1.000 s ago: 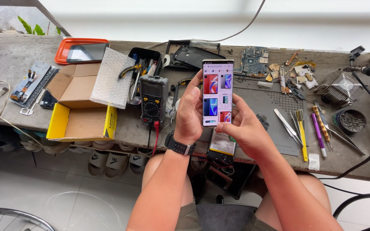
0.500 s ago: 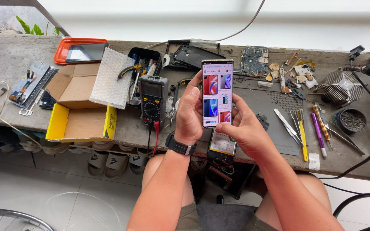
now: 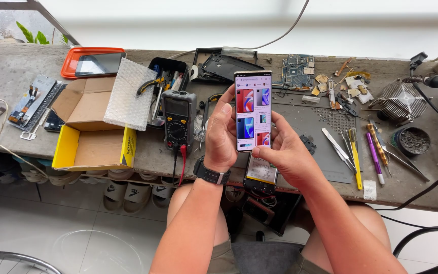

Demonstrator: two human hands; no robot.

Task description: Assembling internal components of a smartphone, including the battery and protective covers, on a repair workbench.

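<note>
I hold a smartphone (image 3: 253, 110) upright over the front edge of the workbench (image 3: 6, 76), its lit screen showing a grid of coloured pictures. My left hand (image 3: 220, 136), with a black wristwatch (image 3: 211, 174) on the wrist, grips the phone's left edge from behind. My right hand (image 3: 288, 153) supports its lower right side, thumb resting at the screen's bottom right. Beneath the phone lies an opened phone body (image 3: 261, 173) with its insides showing.
An open yellow cardboard box (image 3: 88, 135) with bubble wrap (image 3: 125, 94) sits at left, a black multimeter (image 3: 178, 120) beside it. A grey work mat (image 3: 314, 132), tweezers (image 3: 337, 147), screwdrivers (image 3: 374, 155), a circuit board (image 3: 297, 71) and small parts lie right. An orange tray (image 3: 84, 65) holds another phone.
</note>
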